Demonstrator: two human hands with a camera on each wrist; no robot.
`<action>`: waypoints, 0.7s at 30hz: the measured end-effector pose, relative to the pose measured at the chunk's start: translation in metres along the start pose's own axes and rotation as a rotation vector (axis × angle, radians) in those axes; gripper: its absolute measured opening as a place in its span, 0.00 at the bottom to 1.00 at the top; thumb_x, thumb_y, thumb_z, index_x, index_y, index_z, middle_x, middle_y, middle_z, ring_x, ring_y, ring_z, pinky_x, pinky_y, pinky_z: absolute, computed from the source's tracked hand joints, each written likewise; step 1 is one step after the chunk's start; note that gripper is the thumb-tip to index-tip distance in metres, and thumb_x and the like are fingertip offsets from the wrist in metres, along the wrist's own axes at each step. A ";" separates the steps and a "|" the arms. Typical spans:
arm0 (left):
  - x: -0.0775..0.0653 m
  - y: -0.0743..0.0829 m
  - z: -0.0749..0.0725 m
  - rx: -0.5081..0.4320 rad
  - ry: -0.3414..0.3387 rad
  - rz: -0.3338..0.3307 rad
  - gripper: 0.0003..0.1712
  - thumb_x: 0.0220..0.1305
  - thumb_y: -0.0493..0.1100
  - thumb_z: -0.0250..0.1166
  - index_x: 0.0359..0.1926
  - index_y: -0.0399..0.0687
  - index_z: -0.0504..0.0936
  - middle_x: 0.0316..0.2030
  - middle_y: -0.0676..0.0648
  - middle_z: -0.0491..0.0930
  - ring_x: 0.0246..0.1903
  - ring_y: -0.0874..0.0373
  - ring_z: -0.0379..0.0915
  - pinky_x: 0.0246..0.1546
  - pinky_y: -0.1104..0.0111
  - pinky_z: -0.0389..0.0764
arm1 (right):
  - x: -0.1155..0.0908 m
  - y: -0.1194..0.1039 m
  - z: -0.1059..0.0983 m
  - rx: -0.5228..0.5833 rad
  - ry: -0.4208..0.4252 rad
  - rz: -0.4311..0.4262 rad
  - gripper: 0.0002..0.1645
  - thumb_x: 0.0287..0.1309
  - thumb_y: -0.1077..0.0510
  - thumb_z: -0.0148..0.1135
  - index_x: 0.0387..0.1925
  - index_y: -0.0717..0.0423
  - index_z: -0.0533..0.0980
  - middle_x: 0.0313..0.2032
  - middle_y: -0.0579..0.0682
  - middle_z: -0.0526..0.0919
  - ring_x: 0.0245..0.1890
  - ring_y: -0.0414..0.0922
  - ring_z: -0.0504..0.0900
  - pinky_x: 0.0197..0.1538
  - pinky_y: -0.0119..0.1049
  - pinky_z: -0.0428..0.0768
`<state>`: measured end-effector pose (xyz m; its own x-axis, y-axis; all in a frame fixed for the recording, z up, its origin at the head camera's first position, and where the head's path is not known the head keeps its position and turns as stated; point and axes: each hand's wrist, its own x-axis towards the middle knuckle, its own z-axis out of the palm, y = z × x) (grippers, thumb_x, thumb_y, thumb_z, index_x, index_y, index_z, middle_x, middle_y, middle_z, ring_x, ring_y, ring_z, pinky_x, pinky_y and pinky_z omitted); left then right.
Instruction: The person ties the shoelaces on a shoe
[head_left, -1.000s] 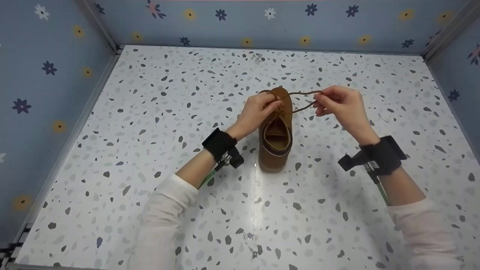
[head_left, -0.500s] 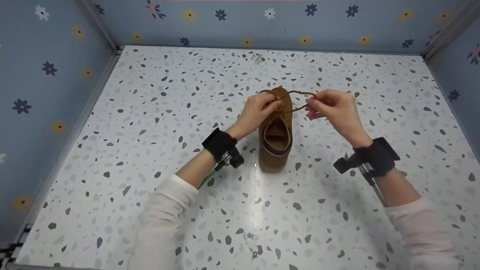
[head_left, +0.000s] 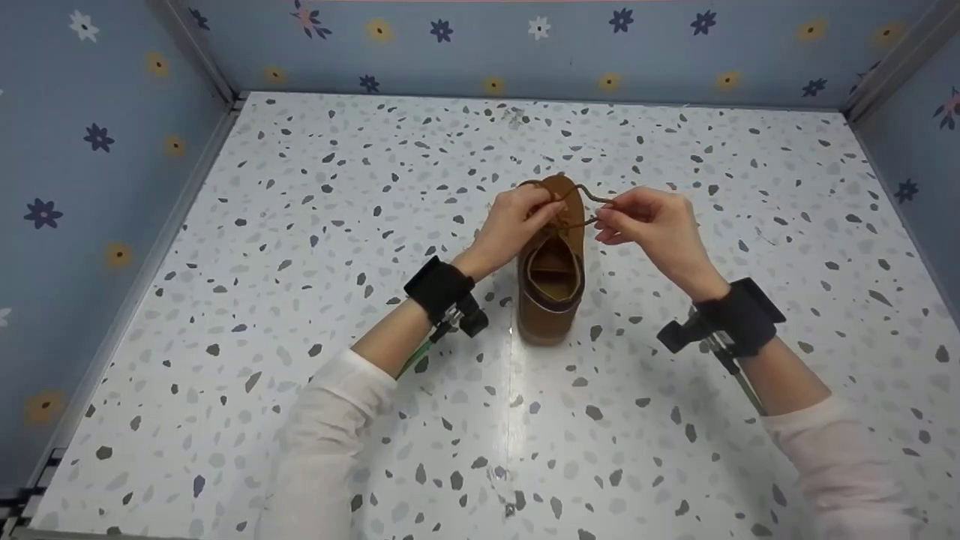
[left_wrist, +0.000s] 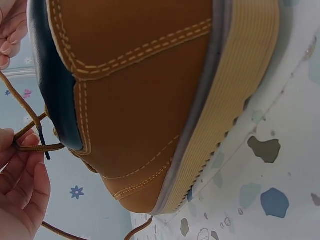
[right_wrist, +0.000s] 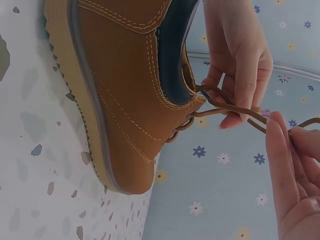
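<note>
Tan lace-up boot: we are seeing it standing upright on the speckled tabletop, long axis running from heel at six o'clock to toe at twelve.
Left hand: we are pinching lace over the boot's upper; this hand is lying nearer, at eleven.
Right hand: we are pinching lace beside the boot, which is lying toward eight.
Brown lace: two strands are spanning crosswise, leftward grip to three o'clock.

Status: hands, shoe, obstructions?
Left hand pinching lace over shoe front; right hand pinching lace just off shoe's right side. Brown shoe upright on speckled tabletop. No obstruction seen between hands and lace.
</note>
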<state>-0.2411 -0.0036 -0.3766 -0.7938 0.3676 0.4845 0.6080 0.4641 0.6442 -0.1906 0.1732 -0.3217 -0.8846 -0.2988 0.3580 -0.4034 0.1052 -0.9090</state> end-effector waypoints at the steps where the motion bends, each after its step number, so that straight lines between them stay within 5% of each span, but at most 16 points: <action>1: 0.000 0.000 0.000 -0.001 0.001 0.001 0.12 0.46 0.50 0.47 0.19 0.48 0.69 0.17 0.56 0.63 0.19 0.68 0.57 0.19 0.78 0.59 | 0.000 0.000 0.001 -0.005 -0.003 0.000 0.07 0.36 0.68 0.52 0.22 0.70 0.69 0.20 0.63 0.71 0.17 0.53 0.70 0.20 0.38 0.68; 16: 0.000 0.000 0.000 -0.029 0.000 -0.015 0.11 0.45 0.49 0.48 0.21 0.49 0.72 0.19 0.57 0.65 0.19 0.69 0.58 0.20 0.79 0.60 | 0.004 0.024 0.008 -0.005 -0.050 0.018 0.06 0.33 0.66 0.54 0.21 0.63 0.71 0.19 0.58 0.72 0.16 0.48 0.71 0.19 0.34 0.69; 21: 0.000 0.001 -0.001 -0.023 0.004 -0.019 0.11 0.45 0.49 0.48 0.21 0.49 0.72 0.18 0.57 0.65 0.19 0.69 0.58 0.19 0.79 0.60 | 0.010 0.072 -0.004 0.016 -0.079 0.033 0.08 0.34 0.67 0.53 0.24 0.64 0.70 0.21 0.58 0.72 0.17 0.50 0.71 0.19 0.35 0.69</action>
<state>-0.2399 -0.0036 -0.3756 -0.8050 0.3556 0.4748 0.5928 0.4518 0.6667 -0.2292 0.1816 -0.3833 -0.8761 -0.3691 0.3102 -0.3698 0.1015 -0.9236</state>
